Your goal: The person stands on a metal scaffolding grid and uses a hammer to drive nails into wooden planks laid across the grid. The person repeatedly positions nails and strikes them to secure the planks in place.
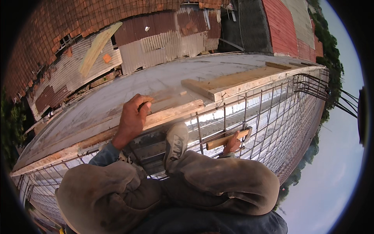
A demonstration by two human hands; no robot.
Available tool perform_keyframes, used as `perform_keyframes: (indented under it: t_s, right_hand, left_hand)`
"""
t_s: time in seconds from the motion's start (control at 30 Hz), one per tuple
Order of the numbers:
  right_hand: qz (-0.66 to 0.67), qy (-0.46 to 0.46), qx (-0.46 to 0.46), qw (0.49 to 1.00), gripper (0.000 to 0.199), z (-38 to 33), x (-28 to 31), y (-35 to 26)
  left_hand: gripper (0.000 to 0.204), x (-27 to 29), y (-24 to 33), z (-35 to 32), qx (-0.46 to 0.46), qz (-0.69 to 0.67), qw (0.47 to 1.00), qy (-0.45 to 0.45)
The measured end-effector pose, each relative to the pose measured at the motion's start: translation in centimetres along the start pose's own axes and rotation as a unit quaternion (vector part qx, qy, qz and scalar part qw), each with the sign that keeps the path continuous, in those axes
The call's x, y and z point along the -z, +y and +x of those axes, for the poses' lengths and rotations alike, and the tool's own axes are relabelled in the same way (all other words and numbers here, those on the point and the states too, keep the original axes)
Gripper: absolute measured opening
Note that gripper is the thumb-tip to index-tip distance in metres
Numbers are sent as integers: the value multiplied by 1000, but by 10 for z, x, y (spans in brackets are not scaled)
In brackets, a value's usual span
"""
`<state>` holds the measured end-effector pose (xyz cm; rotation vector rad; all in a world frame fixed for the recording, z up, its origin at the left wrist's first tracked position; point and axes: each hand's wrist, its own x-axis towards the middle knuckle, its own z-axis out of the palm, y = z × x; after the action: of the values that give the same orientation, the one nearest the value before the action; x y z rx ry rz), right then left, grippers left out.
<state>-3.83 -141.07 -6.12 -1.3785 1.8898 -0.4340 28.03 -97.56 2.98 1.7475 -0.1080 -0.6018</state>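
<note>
My left hand is raised just above a long wooden board, its fingers curled in toward the thumb. Whatever they may pinch is too small to make out. Lower and to the right, my right hand is closed around the wooden handle of a hammer. The hammer's metal head lies at the right end, over the steel rebar mesh. Between my hands, a worn shoe of mine stands at the board's near side.
A grey slab or panel surface stretches beyond the board. On it lie a broad plank and a small wood scrap. Bent rebar ends jut out at right. Tiled roofs and rusty corrugated sheets lie farther off.
</note>
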Motion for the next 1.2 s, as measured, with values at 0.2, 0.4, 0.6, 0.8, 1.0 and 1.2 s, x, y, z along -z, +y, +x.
perform_keyframes:
  t_s: [0.2,0.4,0.6,0.8,1.0,1.2]
  right_hand:
    - [-55,-9,-15,998,45,0,16,-43]
    - [84,-196,-147,966,23,19,65,-90]
    - [-44,-182,-70,980,33,-64,89,-136]
    - [-317,-299,-133,890,24,-184,218,-167]
    - [-454,-374,-184,788,26,-349,374,-238]
    - [-471,-390,-139,779,26,-428,480,-258]
  left_hand:
    - [21,31,7,-17,68,-98,992,46]
    - [19,108,62,-58,123,-140,969,162]
    - [22,158,208,-140,115,-129,953,249]
    - [15,150,356,-254,165,-137,956,198]
    - [18,99,393,-292,159,39,976,145]
    - [27,94,373,-298,203,77,970,112]
